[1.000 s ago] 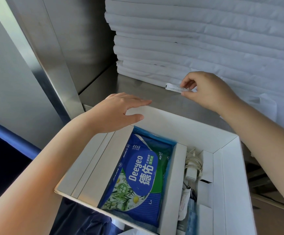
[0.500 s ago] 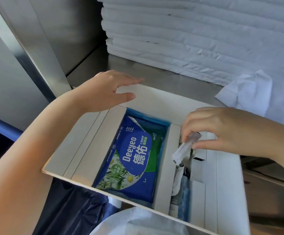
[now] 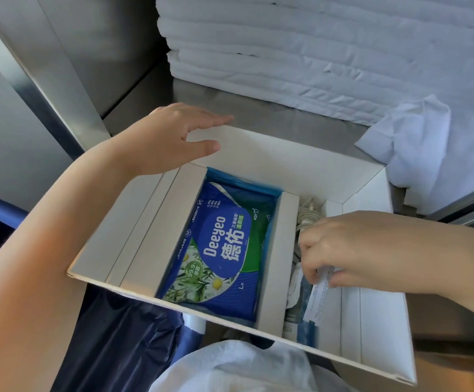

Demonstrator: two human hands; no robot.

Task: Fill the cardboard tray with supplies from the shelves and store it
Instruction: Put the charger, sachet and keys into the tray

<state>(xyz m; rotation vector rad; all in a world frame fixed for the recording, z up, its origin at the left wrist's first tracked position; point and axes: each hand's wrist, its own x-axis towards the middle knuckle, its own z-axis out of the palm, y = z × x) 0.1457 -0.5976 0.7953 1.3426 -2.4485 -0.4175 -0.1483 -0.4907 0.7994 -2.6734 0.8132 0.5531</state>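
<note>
Cardboard tray [image 3: 286,154], head view: the far wall lies at the front of the steel shelf [image 3: 230,106] and the near rim points toward the person. Left hand [image 3: 170,137], fingers flat and spread, rests on the far-left corner. Right hand [image 3: 352,247] pinches a slim white sachet [image 3: 318,299], its long axis running near-to-far over the narrow right slot. The blue wipes pack [image 3: 224,250] fills the middle bay. The slot is crowded with a cable [image 3: 306,216] and packets. Judgement: lower straight down and release; side room is tight.
</note>
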